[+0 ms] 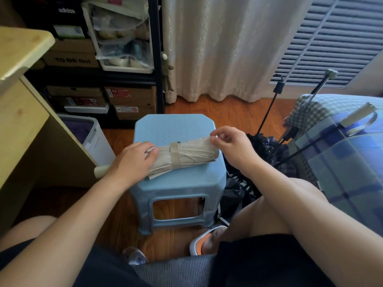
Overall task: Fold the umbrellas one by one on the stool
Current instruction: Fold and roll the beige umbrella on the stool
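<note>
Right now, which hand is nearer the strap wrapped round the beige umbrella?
Left. The left hand rests on the beige umbrella just beside the strap; the right hand pinches the fabric at the far end.

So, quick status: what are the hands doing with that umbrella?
Left hand pressing beige umbrella down on blue stool. Right hand pinching its fabric edge. Strap already wrapped. Dark umbrella waiting on floor, not obstructing.

Beige umbrella lies rolled and strapped across the blue stool; a dark umbrella slumps unfolded on the floor beside.
</note>
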